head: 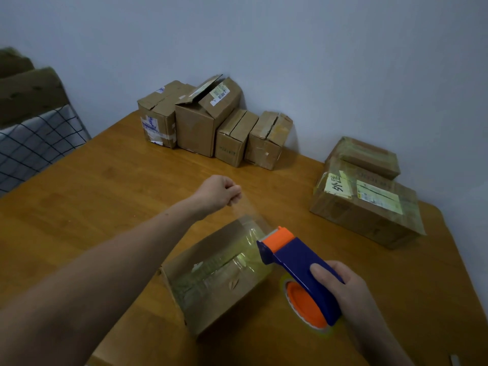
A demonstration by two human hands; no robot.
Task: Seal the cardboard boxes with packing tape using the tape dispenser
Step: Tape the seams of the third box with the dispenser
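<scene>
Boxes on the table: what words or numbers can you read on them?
"外" and a second handwritten character I cannot make out: pale note on the big right box.
Shipping labels on the back boxes: too small to read.
Printed label beside the note: blurred.

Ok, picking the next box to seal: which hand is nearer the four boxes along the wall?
Left. The left hand, pinching the tape, is out in front of the four boxes; the right hand grips the tape dispenser closer to the person.

Glossy clear tape, plastic dispenser, matt cardboard box, smooth wooden table.
</scene>
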